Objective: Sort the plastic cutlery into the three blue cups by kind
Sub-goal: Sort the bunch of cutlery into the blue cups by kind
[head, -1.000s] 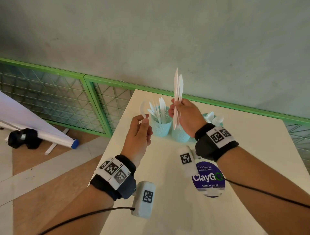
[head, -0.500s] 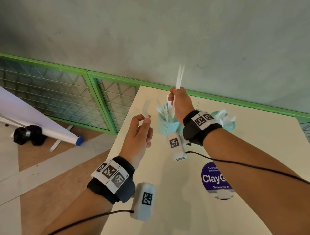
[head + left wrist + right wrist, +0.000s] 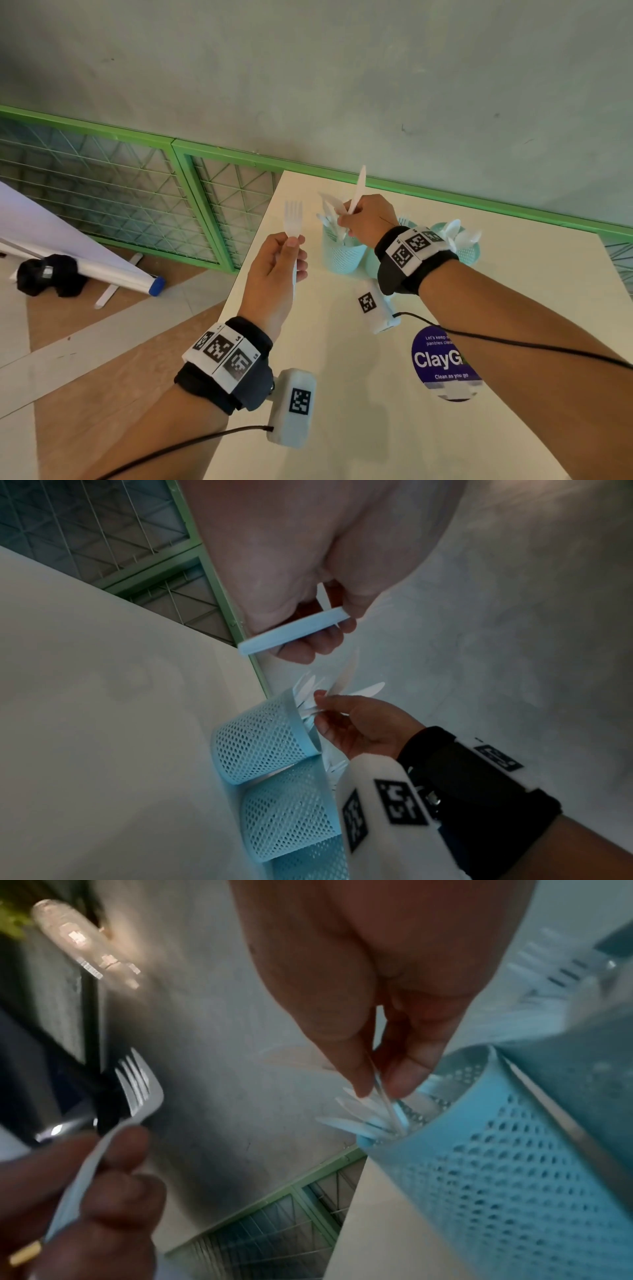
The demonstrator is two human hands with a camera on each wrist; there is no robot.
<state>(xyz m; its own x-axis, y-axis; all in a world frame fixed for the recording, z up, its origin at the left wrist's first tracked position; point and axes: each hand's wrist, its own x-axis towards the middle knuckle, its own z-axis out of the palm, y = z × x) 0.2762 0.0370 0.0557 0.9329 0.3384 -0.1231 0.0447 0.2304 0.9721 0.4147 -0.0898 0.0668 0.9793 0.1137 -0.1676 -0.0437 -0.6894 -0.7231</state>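
Three light-blue mesh cups stand in a row at the far side of the white table (image 3: 342, 394). The left cup (image 3: 343, 254) holds several white knives, the middle cup (image 3: 373, 262) is mostly hidden behind my right wrist, and the right cup (image 3: 468, 251) holds spoons (image 3: 459, 233). My right hand (image 3: 349, 212) pinches a white knife (image 3: 359, 186) upright, its lower end in the left cup (image 3: 479, 1150). My left hand (image 3: 291, 245) holds a white fork (image 3: 294, 219) upright, tines up, left of the cups. The fork (image 3: 137, 1091) also shows in the right wrist view.
A round purple ClayGo sticker (image 3: 442, 363) lies on the table under my right forearm. A green mesh fence (image 3: 137, 185) runs along the grey wall behind the table. On the floor at left lie a rolled white banner (image 3: 85, 270) and a black object (image 3: 51, 279).
My right hand moved left and down from above the middle cup to the left cup, lowering the knives into it. My left hand stayed put, and its fork now faces me.
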